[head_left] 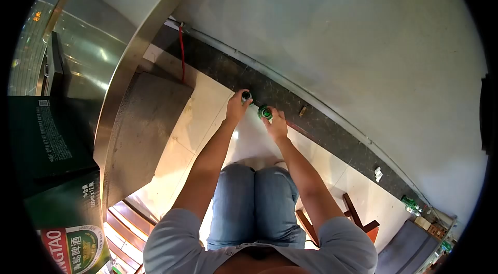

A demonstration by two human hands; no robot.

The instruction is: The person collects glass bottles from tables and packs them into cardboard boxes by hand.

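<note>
Head view: both hands out in front at mid-scene, side by side.

Left hand (237, 108): grip closed, fingers wrapped round a dark round-topped item (246, 96); the rest is hidden, so can't tell what it is. Right hand (277, 126): grip closed on a green bottle (265, 112), glossy, seen nearly end-on as concentric rings. Bottle sits just right of the dark item; small gap between them.

Below: pale, smooth floor tiles (176, 157) with thin joints, some glare. Worn blue jeans (254, 206) at near centre, knees together.

Far side: plain off-white wall (363, 40), dark speckled stone band (332, 136) along its foot, thin pipe above that. Red cable (182, 53) hangs at far left of the hands.

Left: brushed-metal counter (136, 43), edge bowed in this lens. Matte grey slab-like block (148, 123) beside it. Printed dark green carton (59, 139) near left, slatted wooden seat (129, 222) next to it.

Right: reddish wood frame (353, 209) by the elbow, grey flat-faced box (407, 245) at near right.
</note>
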